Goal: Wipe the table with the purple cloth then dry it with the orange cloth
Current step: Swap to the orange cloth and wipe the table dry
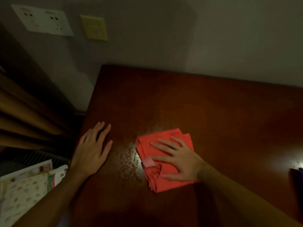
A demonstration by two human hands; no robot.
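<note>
Plainly, the drying half of the job was in hand. The folded orange-red cloth (164, 154) lay flat on the dark reddish-brown wooden table (196, 104), near the front edge and a little right of the table's left side. The right hand (177, 159) lay on top of it, fingers straight and spread, palm pressing the fabric down and gripping nothing. The cloth's longer side ran from the near edge away toward the wall, with a small pale pink label (148, 163) at its left border.

The left hand (93, 148) lay flat on the bare wood near the table's left edge, fingers straight and lightly spread, holding nothing; it looked like a brace.

Between the two hands a band of fine water droplets (129, 154) shone on the wood, touching the cloth's left border and running from the front toward the middle. So the wet patch lay directly left of the cloth, and the right hand was the one placed to sweep that way, toward the left hand.

A dark purple cloth (297, 176) was only just visible at the far right edge of the view, well apart from both hands.
</note>
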